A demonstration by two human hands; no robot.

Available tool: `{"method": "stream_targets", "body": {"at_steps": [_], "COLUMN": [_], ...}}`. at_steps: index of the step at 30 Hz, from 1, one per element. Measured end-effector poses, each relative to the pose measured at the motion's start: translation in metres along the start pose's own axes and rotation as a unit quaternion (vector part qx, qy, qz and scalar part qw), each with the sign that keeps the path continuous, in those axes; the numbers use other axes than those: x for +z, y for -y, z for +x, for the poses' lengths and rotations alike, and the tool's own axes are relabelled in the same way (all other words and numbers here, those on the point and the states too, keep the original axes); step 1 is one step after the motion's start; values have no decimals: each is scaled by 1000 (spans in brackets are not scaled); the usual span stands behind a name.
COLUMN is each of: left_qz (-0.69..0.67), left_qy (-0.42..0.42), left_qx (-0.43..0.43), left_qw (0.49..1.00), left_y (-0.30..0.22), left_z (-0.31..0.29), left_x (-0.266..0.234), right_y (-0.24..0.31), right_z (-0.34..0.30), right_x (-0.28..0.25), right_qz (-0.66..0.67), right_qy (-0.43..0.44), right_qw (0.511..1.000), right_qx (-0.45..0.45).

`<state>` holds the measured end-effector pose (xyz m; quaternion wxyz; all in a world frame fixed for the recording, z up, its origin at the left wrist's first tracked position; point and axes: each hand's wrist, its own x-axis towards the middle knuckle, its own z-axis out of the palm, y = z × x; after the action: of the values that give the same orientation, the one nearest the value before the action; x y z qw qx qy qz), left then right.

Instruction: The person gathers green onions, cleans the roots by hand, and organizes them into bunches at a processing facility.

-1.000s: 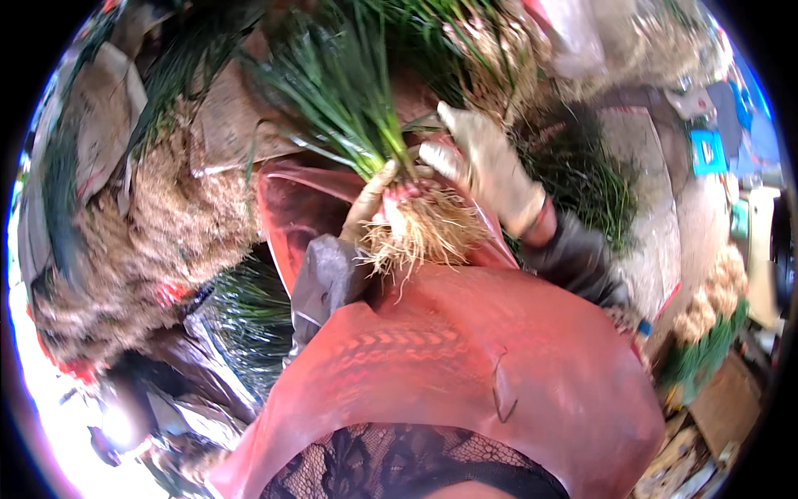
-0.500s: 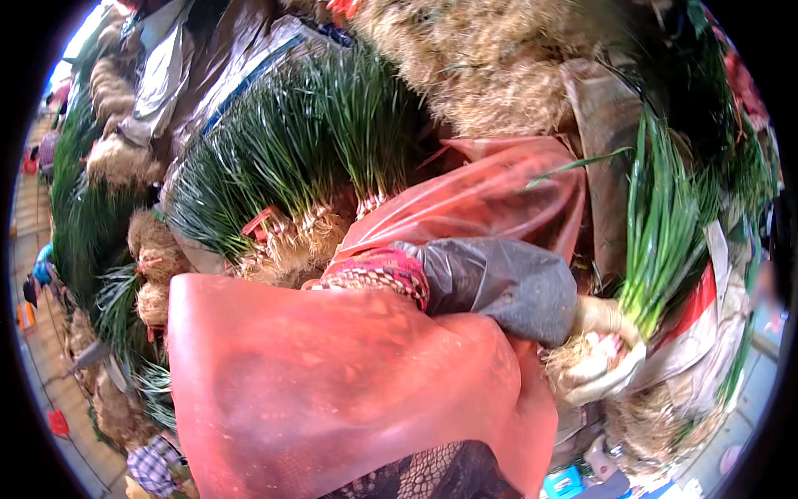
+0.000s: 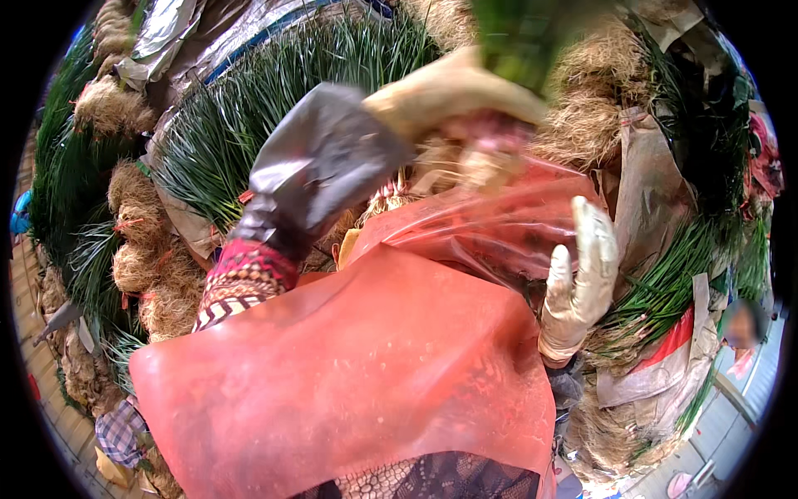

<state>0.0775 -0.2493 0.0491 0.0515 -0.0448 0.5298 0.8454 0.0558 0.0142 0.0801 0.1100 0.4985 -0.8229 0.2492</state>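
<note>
My left hand [image 3: 453, 90], in a pale yellow glove, reaches up across the middle and is closed round a bunch of green onions [image 3: 524, 46]. Both are smeared by motion. The bunch's green leaves point away from me, and its pinkish bulbs and straw-coloured roots hang under the hand, over a red plastic sheet [image 3: 532, 220]. To the right, my gloved right hand [image 3: 580, 279] is raised with fingers straight and thumb apart, holding nothing. A row of upright green onion bunches [image 3: 274, 108] stands beyond my left forearm, partly covered by it.
A red plastic apron [image 3: 349, 358] covers my lap. Loose green onions [image 3: 665, 287] lie at the right by pale sacking [image 3: 652, 378]. Root-ended bundles are stacked at the far right [image 3: 594, 87] and down the left [image 3: 137, 216]. A folded brown sack [image 3: 657, 179] stands behind my right hand.
My left hand has swung from the right side up to the middle, carrying the green onions. My right hand, not distinguishable before, now shows open at the right. The view has shifted slightly.
</note>
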Motion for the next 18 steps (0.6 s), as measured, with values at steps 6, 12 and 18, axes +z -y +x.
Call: {"method": "stream_targets", "body": {"at_steps": [6,12,18], "left_qz": [-182,-255,-46], "left_qy": [-331,-319,-532], "left_qx": [-211,-258,-140], "left_qw": [901,876,834], "left_y": [257,320,298], "left_z": [-78,-71,-82], "left_x": [-106,-131,-101], "right_y": [-25,-33,-35], "right_z": [-32,-42,-44], "right_x": [45,57,64], "right_qz": [25,-6,31], "right_qy": [129,163,168], "right_qw": [991,986,985], "right_qx": [15,-35,11]}}
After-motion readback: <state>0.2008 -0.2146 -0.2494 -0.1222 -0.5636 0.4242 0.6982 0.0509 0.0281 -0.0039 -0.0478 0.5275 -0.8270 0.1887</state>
